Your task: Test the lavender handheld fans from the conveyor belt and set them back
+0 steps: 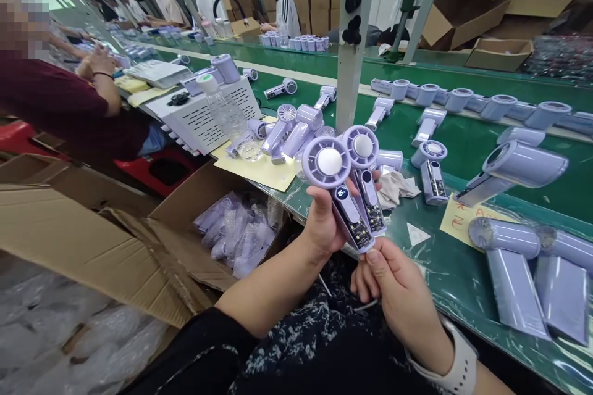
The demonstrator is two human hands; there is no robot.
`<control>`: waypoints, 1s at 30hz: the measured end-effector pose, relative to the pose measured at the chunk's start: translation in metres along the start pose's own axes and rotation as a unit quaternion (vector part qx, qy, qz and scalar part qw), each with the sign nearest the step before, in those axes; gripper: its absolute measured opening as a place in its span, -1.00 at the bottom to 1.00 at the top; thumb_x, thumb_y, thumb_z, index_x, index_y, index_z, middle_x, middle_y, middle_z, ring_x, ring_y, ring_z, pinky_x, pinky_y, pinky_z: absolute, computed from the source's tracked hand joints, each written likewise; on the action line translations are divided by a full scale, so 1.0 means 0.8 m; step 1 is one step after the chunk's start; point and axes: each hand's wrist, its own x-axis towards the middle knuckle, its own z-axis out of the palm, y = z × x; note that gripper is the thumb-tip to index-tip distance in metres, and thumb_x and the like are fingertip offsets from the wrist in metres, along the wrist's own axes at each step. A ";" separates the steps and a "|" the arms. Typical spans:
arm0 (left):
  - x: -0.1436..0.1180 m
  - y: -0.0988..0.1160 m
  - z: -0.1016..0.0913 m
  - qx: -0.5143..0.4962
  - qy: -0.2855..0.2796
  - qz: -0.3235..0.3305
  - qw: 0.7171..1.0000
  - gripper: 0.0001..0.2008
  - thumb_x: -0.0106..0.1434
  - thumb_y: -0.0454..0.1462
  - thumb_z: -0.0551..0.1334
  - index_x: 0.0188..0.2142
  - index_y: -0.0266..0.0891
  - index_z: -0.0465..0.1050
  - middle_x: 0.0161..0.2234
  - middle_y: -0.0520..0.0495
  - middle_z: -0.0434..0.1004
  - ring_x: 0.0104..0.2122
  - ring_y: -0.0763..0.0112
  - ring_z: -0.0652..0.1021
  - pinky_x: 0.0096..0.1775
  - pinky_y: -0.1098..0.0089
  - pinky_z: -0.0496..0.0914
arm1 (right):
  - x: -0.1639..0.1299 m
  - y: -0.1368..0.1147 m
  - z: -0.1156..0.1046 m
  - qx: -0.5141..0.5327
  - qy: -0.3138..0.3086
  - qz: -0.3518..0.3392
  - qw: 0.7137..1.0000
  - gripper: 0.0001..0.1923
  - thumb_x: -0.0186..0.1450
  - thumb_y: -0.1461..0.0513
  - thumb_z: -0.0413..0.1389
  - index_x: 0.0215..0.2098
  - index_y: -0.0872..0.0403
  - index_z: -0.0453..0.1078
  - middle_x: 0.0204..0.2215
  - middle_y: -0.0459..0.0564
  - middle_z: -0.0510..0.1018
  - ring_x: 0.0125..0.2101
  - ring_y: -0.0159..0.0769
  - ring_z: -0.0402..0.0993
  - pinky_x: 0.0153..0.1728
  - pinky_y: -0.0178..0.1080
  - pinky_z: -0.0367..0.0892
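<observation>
My left hand (324, 222) holds two lilac handheld fans side by side by their handles. The nearer fan (330, 163) and the second fan (362, 148) both face me, round heads up, with open handles showing circuit boards. My right hand (393, 287) pinches the bottom end of the fan handles (365, 241) with thumb and fingers. A thin white cable (364, 305) hangs below that hand. A white watch sits on my right wrist (458, 364).
Many lilac fans lie on the green bench (445, 271) and conveyor (463, 136). An open cardboard box (185, 241) of bagged parts stands at my left. A white post (352, 43) rises behind the fans. Several people work at the far left and back.
</observation>
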 end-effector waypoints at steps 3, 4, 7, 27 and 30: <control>-0.004 0.005 0.004 -0.023 0.017 -0.010 1.000 -0.31 -0.01 0.40 0.30 -0.49 -0.19 0.49 -0.18 -0.10 0.67 0.04 0.03 0.63 0.02 0.12 0.57 | 0.001 -0.010 -0.010 -0.137 -0.040 -0.089 0.986 -0.72 0.54 0.12 0.03 -0.31 0.01 0.42 -0.40 -0.09 0.51 -0.38 -0.34 0.45 -0.33 -0.33 0.36; -0.005 0.006 0.006 -0.035 0.024 -0.014 0.999 -0.31 0.00 0.40 0.29 -0.50 -0.20 0.49 -0.13 -0.10 0.67 0.04 0.03 0.63 0.00 0.13 0.58 | 0.001 -0.013 -0.013 -0.165 -0.039 -0.116 0.979 -0.75 0.53 0.16 0.03 -0.29 0.00 0.44 -0.38 -0.10 0.51 -0.37 -0.35 0.43 -0.33 -0.35 0.33; -0.004 0.012 0.011 -0.089 0.035 -0.056 0.994 -0.33 0.01 0.38 0.31 -0.50 -0.20 0.46 -0.12 -0.11 0.66 0.01 0.06 0.64 -0.02 0.15 0.59 | 0.001 -0.018 -0.018 -0.176 -0.019 -0.175 0.968 -0.73 0.54 0.20 -0.01 -0.34 -0.01 0.37 -0.34 -0.11 0.51 -0.33 -0.35 0.44 -0.29 -0.36 0.34; -0.014 -0.001 0.003 0.077 0.010 -0.025 0.997 -0.20 -0.13 0.54 0.19 -0.56 -0.16 0.31 -0.19 -0.19 0.60 -0.08 -0.07 0.60 -0.19 0.05 0.57 | 0.004 -0.003 -0.013 -0.019 0.062 0.064 0.996 -0.43 0.37 -0.22 0.14 -0.52 0.02 0.27 -0.66 -0.16 0.32 -0.61 -0.34 0.31 -0.52 -0.28 0.25; -0.019 -0.009 -0.004 0.075 0.011 -0.032 0.997 -0.21 -0.13 0.53 0.20 -0.55 -0.16 0.33 -0.15 -0.19 0.60 -0.08 -0.04 0.60 -0.16 0.07 0.57 | 0.001 0.005 -0.006 0.019 0.068 0.081 0.994 -0.44 0.37 -0.22 0.15 -0.52 0.02 0.27 -0.67 -0.15 0.36 -0.61 -0.33 0.34 -0.51 -0.27 0.28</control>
